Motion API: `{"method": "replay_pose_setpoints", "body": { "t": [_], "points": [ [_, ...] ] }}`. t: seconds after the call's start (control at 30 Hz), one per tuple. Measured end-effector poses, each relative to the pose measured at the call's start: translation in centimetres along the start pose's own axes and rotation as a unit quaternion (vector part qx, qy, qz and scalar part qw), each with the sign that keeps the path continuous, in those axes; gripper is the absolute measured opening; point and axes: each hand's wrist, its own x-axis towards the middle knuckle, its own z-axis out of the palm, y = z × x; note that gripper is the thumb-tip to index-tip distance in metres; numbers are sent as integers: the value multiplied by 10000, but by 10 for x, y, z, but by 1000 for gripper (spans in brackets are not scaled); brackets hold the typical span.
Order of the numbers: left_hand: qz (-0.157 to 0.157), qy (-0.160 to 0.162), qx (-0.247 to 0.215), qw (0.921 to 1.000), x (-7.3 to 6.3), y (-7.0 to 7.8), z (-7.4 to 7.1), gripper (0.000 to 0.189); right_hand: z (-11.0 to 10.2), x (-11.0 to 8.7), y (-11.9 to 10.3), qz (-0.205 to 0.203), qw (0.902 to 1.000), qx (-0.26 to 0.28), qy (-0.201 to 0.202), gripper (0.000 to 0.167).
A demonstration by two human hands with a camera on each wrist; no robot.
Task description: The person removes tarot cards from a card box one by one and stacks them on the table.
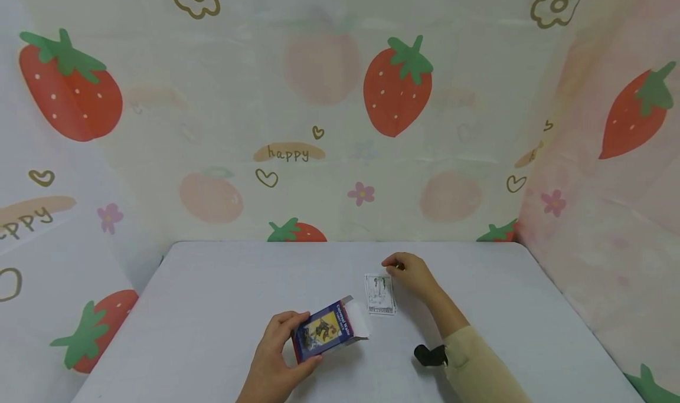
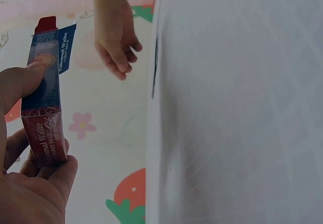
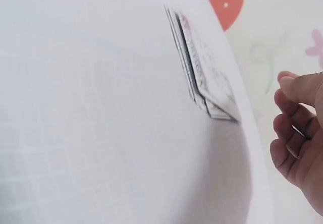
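My left hand [image 1: 276,356] grips a blue tarot card box [image 1: 323,331] with a yellow picture on its front, thumb on one side and fingers on the other. The box is tilted, and its flap end stands open toward the right. In the left wrist view, the red end of the box [image 2: 46,138] faces the camera. A small stack of cards [image 1: 380,294] lies on the table, its edges slightly uneven. Just beyond its upper right corner hovers my right hand [image 1: 413,274], fingers loosely bent, with nothing visible between them. The right wrist view shows the hand [image 3: 303,133] apart from the cards [image 3: 207,67].
A white cloth covers the table [image 1: 223,297]. Behind it and at both sides hang sheets printed with strawberries [image 1: 398,90] and flowers. A black piece [image 1: 429,356] sticks out at the right sleeve [image 1: 478,361].
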Motion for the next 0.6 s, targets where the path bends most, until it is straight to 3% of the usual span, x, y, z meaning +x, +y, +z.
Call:
{"method": "replay_pose_setpoints", "body": {
  "t": [0.6],
  "points": [
    [-15, -10, -51, 10000, 0, 0, 0, 72, -15, -44, -30, -302, 9986, 263, 352, 14]
  ]
}}
